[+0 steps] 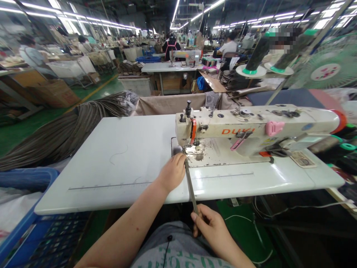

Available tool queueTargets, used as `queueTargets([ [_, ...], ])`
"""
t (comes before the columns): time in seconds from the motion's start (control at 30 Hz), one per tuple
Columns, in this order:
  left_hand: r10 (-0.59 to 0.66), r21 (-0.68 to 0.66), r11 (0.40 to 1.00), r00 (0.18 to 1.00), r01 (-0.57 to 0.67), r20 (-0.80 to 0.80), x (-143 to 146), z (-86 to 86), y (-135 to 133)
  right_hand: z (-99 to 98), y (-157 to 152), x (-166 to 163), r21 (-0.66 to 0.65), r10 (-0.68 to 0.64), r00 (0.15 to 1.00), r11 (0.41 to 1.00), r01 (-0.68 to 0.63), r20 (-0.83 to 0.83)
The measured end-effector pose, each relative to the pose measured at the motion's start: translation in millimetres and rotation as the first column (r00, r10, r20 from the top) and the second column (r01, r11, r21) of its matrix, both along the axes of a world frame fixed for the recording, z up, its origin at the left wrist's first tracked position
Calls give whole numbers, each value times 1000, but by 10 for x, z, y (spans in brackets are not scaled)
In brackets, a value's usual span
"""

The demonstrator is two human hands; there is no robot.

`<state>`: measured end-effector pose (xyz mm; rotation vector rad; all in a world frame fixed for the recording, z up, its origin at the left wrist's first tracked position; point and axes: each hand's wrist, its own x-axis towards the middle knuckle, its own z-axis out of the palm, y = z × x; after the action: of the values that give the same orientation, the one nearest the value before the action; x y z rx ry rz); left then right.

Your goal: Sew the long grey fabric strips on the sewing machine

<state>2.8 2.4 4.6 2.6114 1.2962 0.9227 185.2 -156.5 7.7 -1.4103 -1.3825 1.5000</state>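
A narrow grey-brown fabric strap (190,186) runs from the needle area of a white sewing machine (217,130) down past the table's front edge. My left hand (173,172) lies on the table just in front of the presser foot, its fingers closed on the strap's far part. Below the table edge, my right hand (209,223) pinches the strap's near part between thumb and fingers. Between the two hands the strap looks straight. The needle and the far end of the strap are too small or hidden to make out.
The white sewing table (111,156) bears a printed ruler line and loose threads. Long bundled straps (55,130) hang at the left, above a blue plastic basket (28,223). Thread cones (255,56) and a green fan (325,70) stand at right. Several people work farther back.
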Motion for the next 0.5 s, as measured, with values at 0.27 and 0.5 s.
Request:
queueTargets([
  [0.27,-14,21,1000,999,15,-49,-10,-26,-46,59,6,78,-106,-28,980,994,7,-196],
  [0.5,-39,43,998,995,43,-97,-12,-57,-13,71,18,93,-7,-21,980,1000,20,-197],
])
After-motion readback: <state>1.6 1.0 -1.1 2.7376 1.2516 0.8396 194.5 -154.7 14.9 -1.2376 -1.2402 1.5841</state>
